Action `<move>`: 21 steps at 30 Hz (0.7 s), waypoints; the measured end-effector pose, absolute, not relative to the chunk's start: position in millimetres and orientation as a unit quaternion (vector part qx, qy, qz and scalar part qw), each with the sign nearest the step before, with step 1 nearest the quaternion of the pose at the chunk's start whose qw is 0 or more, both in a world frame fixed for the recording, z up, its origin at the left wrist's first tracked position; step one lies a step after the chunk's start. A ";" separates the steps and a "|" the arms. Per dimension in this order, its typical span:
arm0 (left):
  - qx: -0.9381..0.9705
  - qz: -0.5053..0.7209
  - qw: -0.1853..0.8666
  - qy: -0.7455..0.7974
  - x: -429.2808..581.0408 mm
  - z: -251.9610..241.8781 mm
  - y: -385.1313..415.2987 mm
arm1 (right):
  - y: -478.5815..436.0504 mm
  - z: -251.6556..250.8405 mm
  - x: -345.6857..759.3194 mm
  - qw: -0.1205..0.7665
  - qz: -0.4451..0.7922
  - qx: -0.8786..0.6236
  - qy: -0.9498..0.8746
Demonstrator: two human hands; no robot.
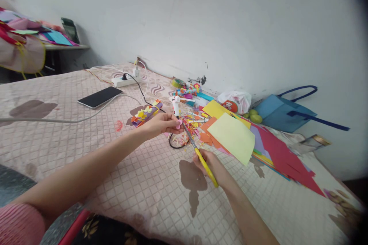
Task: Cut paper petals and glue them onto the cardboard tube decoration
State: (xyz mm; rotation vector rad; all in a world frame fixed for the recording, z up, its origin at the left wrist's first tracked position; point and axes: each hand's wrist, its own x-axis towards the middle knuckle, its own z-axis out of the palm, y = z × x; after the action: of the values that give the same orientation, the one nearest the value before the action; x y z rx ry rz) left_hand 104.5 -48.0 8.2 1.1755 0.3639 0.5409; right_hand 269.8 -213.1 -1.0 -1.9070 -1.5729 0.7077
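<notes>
My left hand (166, 123) pinches a small pink paper piece (178, 124) between thumb and fingers, above the table. My right hand (211, 164) is closed around the yellow handle of a pair of scissors (206, 165). The scissors' blades point up and to the left, with the tip close to the pink piece; I cannot tell whether they touch it. Just behind my left hand stands a white glue gun (176, 106) with a black cord. A purple roll with yellow and orange paper flowers (146, 113) lies left of it.
Paper scraps (193, 124) are scattered beyond the scissors. Coloured sheets (234, 136) are stacked at right, near a blue bag (283, 113) and a white plastic bag (236, 101). A phone (100, 97) and a power strip (123, 80) with cables lie at left.
</notes>
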 end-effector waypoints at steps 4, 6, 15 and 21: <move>0.548 0.252 0.779 0.168 105.1 6.0 -47.1 | -212.6 -2.2 270.2 0.285 0.268 -0.709 -0.587; 0.549 0.253 0.779 0.165 105.3 5.6 -47.0 | -213.2 -0.4 270.0 0.282 0.278 -0.712 -0.580; 0.534 0.255 0.789 0.165 105.4 8.9 -48.7 | -214.2 0.9 271.8 0.287 0.298 -0.705 -0.576; 0.523 0.266 0.793 0.164 104.3 10.8 -49.4 | -213.8 2.1 270.8 0.291 0.310 -0.703 -0.571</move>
State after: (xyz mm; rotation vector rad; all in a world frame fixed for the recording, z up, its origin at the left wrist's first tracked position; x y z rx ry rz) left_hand 104.3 -49.4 10.8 1.1248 0.3530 0.5727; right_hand 270.8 -213.8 2.1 -1.8744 -1.5225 0.8256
